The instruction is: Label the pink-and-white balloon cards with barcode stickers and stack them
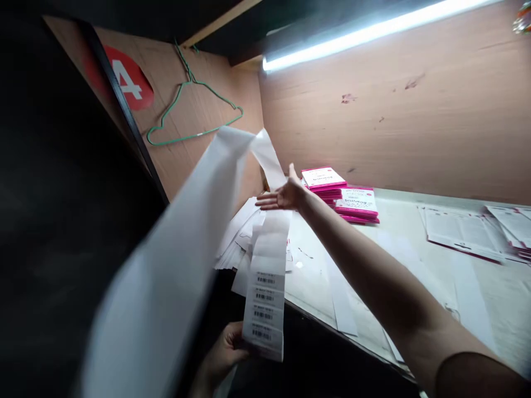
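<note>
My left hand (226, 354) sits low in the frame, shut on a long white strip of barcode labels (265, 298) that hangs in front of the table edge. A wide, blurred white paper band (166, 265) sweeps up through the foreground and ends in a fold near my right hand (284, 196). That hand is stretched out over the table, open with its fingers apart and holding nothing. Beneath it lies a loose pile of white paper sheets (238, 237).
Pink-edged booklets (357, 204) stand in stacks behind my right hand. Printed sheets (460, 232) lie on the pale tabletop (332, 282) to the right. A green wire hanger (191, 105) hangs on the wooden wall beside a red number 4 sign (126, 80). A strip light (365, 38) runs overhead.
</note>
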A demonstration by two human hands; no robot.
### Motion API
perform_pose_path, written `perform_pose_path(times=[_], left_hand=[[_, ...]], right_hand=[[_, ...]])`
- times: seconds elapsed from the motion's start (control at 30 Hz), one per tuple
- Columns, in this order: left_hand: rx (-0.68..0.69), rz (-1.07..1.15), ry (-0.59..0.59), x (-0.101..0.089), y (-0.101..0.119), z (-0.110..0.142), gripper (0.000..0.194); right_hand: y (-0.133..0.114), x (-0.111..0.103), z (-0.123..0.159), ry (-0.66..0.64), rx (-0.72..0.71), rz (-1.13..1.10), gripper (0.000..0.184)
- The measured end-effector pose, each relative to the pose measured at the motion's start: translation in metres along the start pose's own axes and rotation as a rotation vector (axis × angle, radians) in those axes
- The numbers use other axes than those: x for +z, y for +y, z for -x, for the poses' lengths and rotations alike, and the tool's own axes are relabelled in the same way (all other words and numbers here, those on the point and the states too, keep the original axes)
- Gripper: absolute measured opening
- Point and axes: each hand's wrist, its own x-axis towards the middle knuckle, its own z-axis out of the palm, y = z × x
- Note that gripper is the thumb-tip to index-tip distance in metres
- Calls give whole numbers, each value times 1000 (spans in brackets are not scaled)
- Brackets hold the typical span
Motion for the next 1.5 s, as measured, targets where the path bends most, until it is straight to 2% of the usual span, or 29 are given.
perform_pose_path(times=[0.1,0.23,0.27,0.3,0.37,0.43,0.5,0.57,0.63,0.7,0.8,0.87,0.93,1.0,1.03,1.1,1.2,1.27,1.37,1.5], left_hand=[[30,-8,-67,0,-9,1,26],[83,-103,-26,12,-9,2,21],[56,-127,-49,16,-5,1,22],[9,-147,-106,18,-1,-2,26],[-96,-133,-280,22,11,-10,49],[-148,-58,-403,25,22,-21,67],[-139,-7,-402,29,31,-32,60],[-102,13,-337,36,34,-40,46],[-63,47,-281,45,34,-43,40],[-48,97,-268,52,32,-44,42],[-81,202,-325,61,35,-48,65],[-103,295,-256,67,41,-56,66],[-96,364,-86,75,49,-66,51],[-59,395,56,84,56,-75,39],[-36,399,89,87,60,-78,39],[3,395,90,93,67,-81,43],[-12,379,6,96,76,-83,44],[-49,359,13,97,80,-86,38],[-66,357,107,100,83,-92,33],[-12,430,145,106,87,-97,34]], right_hand=[[45,-23,19,16,102,237,75],[137,-38,80,173,131,451,43],[163,-36,94,188,108,471,39],[188,-33,106,176,-9,461,38],[230,-26,123,197,-179,415,37],[259,-21,131,222,-265,388,32],[273,-20,136,345,-305,419,28],[277,-24,142,529,-347,473,30],[277,-31,149,607,-341,446,33],[275,-37,156,514,-290,302,36],[270,-43,164,345,-281,169,33],[266,-43,167,280,-350,285,28],[261,-44,168,273,-456,467,25],[256,-44,168,376,-544,561,28],[253,-44,168,439,-553,561,30],[248,-46,167,505,-534,530,33],[241,-49,167,440,-563,598,29],[237,-48,166,437,-640,700,26],[234,-44,164,570,-803,844,30],[236,-38,162,749,-1018,1011,37]])
